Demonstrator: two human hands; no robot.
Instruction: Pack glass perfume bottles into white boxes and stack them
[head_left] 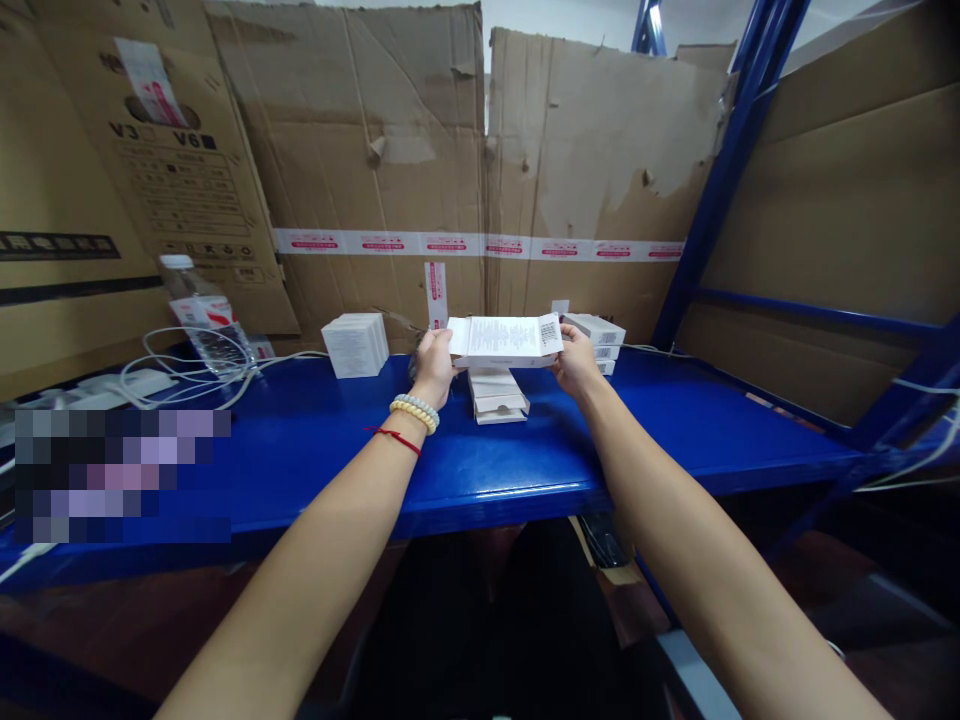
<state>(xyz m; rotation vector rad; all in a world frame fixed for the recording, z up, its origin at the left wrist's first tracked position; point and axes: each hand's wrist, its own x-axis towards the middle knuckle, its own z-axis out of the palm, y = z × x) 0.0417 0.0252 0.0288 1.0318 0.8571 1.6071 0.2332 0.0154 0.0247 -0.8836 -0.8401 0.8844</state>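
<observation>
Between my two hands a white printed carton (504, 338) is held up level above the blue shelf. My left hand (435, 362) grips its left end, where a flap stands out. At the right end, beside a barcode, the fingers of my right hand (574, 358) close on the carton. Below it, another small white box (499, 398) lies on the shelf with its near end open; the held carton hides its far part.
On the blue shelf (315, 450), a block of white boxes (355, 345) stands left and a stack of white boxes (606, 340) right. A water bottle (206, 315) and tangled white cable (161, 370) are farther left. Cardboard (375, 180) lines the back; a blue post (720, 190) rises right.
</observation>
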